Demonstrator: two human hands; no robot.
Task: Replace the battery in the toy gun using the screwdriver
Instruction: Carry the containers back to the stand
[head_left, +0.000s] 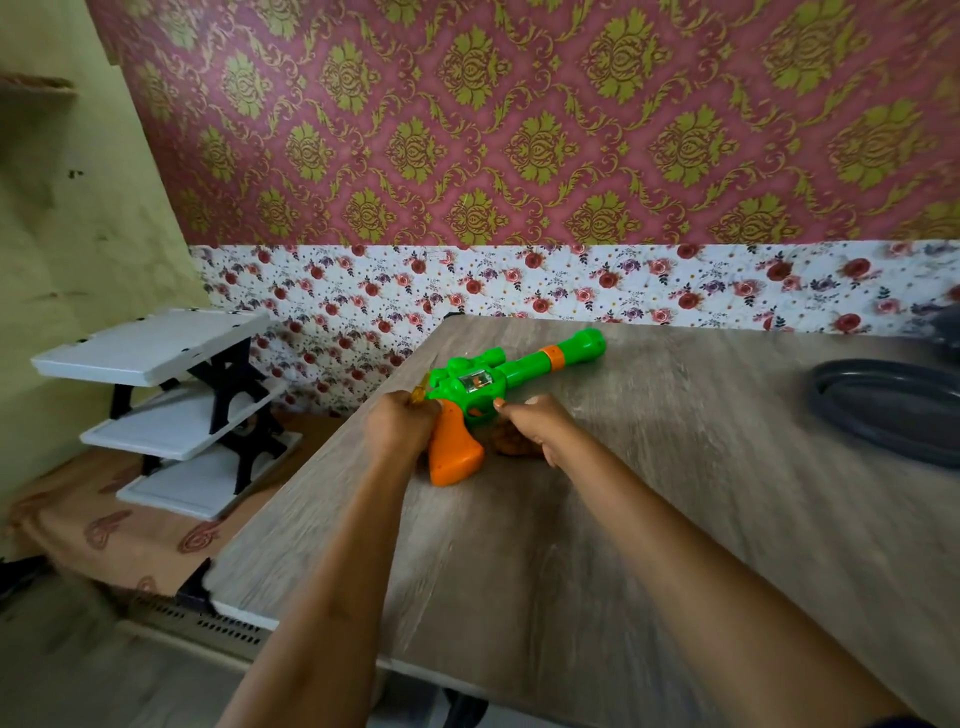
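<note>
Head view, single frame.

- Toy gun (498, 384): lay on its side on the wood-grain surface (649, 519), a little above frame centre. Green body; barrel with an orange band pointed to the upper right; orange grip pointed down toward the viewer.
- Left hand (402, 426): clenched, at the rear of the gun, just above and left of the orange grip. Its fingers were curled round a yellowish translucent piece that stuck out above the knuckles, read as the handle of the screwdriver (418, 395). The shaft and tip were hidden behind the hand and the gun.
- Right hand (530, 423): fingers curled under, with one fingertip against the green body by the trigger guard. Could not tell whether it gripped the gun or only touched it. A brownish blurred patch sat under this hand; not identifiable.
- Both forearms came in from the bottom of the frame.
- Dark grey oval tray (883, 410): on the surface at the right edge, well apart from the gun.
- White tiered rack (156, 348): at left, beyond the surface edge.
</note>
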